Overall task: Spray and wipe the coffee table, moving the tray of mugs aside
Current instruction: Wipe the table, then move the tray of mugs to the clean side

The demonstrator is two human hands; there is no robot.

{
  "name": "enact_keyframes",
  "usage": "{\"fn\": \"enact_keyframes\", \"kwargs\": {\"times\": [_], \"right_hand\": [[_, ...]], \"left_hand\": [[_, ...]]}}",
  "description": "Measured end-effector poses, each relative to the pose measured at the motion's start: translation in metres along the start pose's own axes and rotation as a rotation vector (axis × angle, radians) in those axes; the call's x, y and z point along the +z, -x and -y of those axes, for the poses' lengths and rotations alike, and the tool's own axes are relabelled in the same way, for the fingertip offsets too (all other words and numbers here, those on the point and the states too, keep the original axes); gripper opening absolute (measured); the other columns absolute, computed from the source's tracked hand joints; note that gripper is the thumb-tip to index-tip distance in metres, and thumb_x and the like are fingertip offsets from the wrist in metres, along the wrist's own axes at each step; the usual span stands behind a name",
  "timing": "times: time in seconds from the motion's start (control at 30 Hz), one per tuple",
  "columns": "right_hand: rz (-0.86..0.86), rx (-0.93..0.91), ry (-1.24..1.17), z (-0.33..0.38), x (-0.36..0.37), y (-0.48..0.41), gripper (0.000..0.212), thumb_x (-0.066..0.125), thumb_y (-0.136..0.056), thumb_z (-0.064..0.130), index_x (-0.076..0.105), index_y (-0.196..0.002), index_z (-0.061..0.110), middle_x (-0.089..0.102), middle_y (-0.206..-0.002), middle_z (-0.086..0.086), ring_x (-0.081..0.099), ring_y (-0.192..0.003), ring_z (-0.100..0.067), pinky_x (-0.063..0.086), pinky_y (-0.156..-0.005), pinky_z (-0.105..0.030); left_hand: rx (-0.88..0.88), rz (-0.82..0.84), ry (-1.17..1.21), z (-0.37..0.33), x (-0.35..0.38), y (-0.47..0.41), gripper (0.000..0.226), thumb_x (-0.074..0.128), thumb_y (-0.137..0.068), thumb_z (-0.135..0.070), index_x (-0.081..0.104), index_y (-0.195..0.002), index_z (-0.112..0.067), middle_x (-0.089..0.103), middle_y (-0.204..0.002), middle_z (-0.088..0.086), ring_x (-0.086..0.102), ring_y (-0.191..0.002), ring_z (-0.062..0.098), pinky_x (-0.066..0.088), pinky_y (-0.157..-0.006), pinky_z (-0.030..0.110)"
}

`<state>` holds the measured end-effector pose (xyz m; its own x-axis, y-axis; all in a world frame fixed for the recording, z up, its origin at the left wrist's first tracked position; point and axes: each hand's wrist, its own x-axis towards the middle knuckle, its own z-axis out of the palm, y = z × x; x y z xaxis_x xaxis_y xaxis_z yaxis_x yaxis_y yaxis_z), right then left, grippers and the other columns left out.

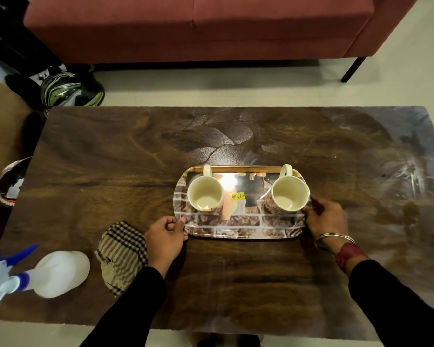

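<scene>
A glossy brick-patterned tray (pixel 243 227) rests near the middle of the dark wooden coffee table (pixel 110 159). Two cream mugs stand upright on it, one at the left (pixel 205 194) and one at the right (pixel 289 194), both empty. My left hand (pixel 166 237) grips the tray's near-left corner. My right hand (pixel 327 217) grips its right edge beside the right mug. A folded checked cloth (pixel 122 255) lies on the table just left of my left wrist. A white spray bottle (pixel 35 274) with a blue trigger lies on its side at the near-left corner.
A red sofa (pixel 198 28) stands beyond the table across a strip of pale floor. Two helmets sit on the floor at the left, one far (pixel 70 90) and one beside the table's left edge (pixel 11 182). The table's right end shows whitish streaks (pixel 409 171).
</scene>
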<state>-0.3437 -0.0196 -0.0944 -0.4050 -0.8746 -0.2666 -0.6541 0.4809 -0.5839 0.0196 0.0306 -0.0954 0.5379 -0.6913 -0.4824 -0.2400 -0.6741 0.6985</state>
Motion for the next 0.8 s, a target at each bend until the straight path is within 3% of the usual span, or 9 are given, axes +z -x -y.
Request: {"fn": "enact_keyframes", "kwargs": {"times": [0.47, 0.57, 0.67, 0.8], "right_hand": [[-0.008, 0.017, 0.0, 0.001, 0.0, 0.005, 0.04, 0.077, -0.088, 0.016, 0.07, -0.127, 0.01, 0.074, -0.115, -0.014, 0.07, -0.101, -0.029, 0.046, -0.09, -0.026], [-0.122, 0.022, -0.047, 0.006, -0.002, 0.023, 0.039, 0.07, -0.094, 0.021, 0.065, -0.127, 0.002, 0.069, -0.112, -0.02, 0.066, -0.096, -0.031, 0.05, -0.091, -0.034], [-0.282, 0.003, -0.109, 0.011, 0.0, 0.067, 0.023, 0.067, -0.095, 0.028, 0.061, -0.104, 0.009, 0.062, -0.096, -0.018, 0.051, -0.069, -0.011, 0.038, -0.07, -0.022], [-0.014, -0.282, -0.094, 0.025, 0.023, 0.149, 0.018, 0.072, -0.091, 0.026, 0.055, -0.088, 0.021, 0.053, -0.087, 0.003, 0.052, -0.072, -0.014, 0.042, -0.069, -0.025]], "left_hand": [[-0.003, -0.04, 0.114, 0.009, 0.006, 0.002, 0.012, 0.076, -0.093, -0.024, 0.069, -0.083, -0.02, 0.073, -0.068, 0.001, 0.075, -0.062, 0.019, 0.067, -0.071, 0.043], [0.104, -0.134, -0.077, 0.009, -0.002, 0.011, 0.02, 0.073, -0.094, -0.036, 0.071, -0.083, -0.02, 0.071, -0.067, -0.004, 0.07, -0.059, 0.011, 0.061, -0.061, 0.029], [0.272, -0.233, -0.133, 0.012, -0.017, 0.033, 0.018, 0.073, -0.093, -0.037, 0.069, -0.084, -0.022, 0.066, -0.067, -0.006, 0.063, -0.06, 0.008, 0.043, -0.055, 0.013], [0.437, -0.211, -0.202, 0.029, -0.044, 0.064, 0.018, 0.074, -0.091, -0.037, 0.069, -0.101, -0.023, 0.064, -0.087, -0.008, 0.06, -0.081, 0.0, 0.042, -0.07, 0.004]]}}
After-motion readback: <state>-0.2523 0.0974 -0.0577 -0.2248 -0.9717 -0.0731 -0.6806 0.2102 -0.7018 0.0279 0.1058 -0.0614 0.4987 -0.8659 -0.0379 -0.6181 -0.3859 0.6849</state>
